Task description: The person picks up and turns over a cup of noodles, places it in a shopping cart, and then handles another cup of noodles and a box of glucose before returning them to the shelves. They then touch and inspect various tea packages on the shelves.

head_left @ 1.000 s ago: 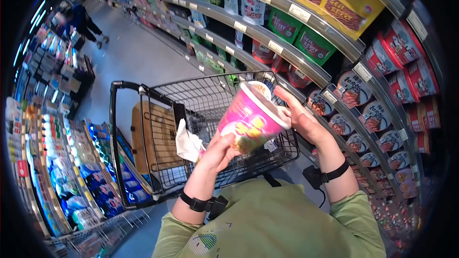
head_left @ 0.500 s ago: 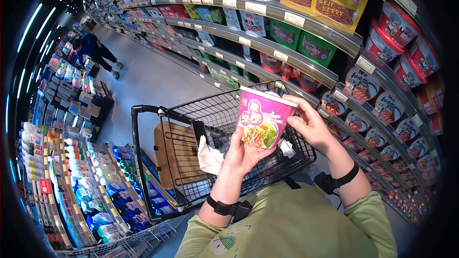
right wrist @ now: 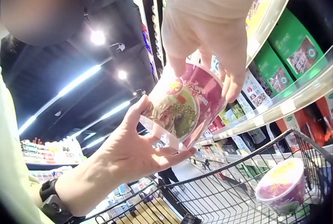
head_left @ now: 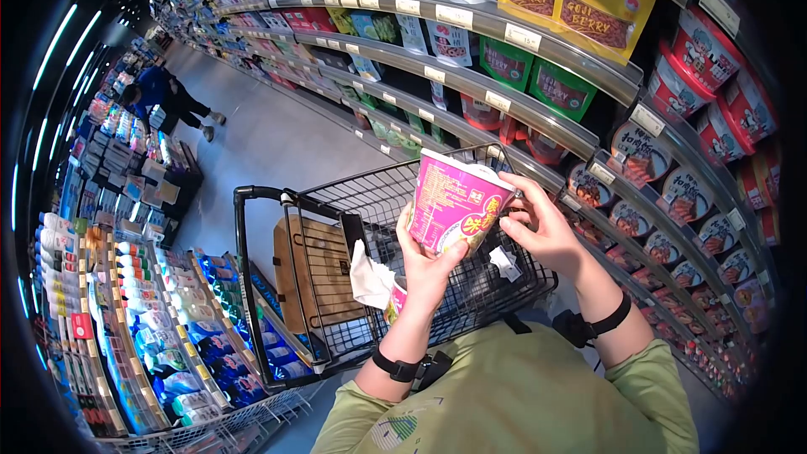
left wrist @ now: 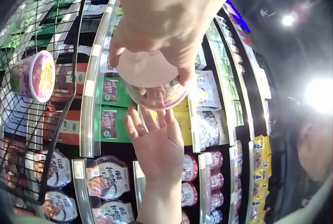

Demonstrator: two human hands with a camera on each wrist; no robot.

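Note:
Above the cart, my left hand (head_left: 426, 265) grips a pink-purple instant noodle cup (head_left: 450, 197) low down, its thumb on the printed side and its fingers round the far side. The cup leans, with its small-print panel and part of a noodle picture facing me. At the lidded end, my right hand (head_left: 546, 231) holds the rim with its fingertips. The right wrist view shows the fingers of that hand (right wrist: 205, 41) spread over the rim. A second noodle cup (right wrist: 281, 185) with a pale, yellow-patterned lid is in the cart; the head view shows only a sliver of it.
A black wire shopping cart (head_left: 336, 189) stands below my hands, with a brown bag (head_left: 307, 273), white tissue (head_left: 370, 273) and a white slip (head_left: 504, 263). Stocked shelves (head_left: 471, 21) curve along the right. Down the aisle, a person (head_left: 168, 101) bends toward a display.
The noodle cup has been turned in my hands, from its large picture and lettering to its small-print panel. The head view has shifted, so cart and hands appear farther right than a second ago.

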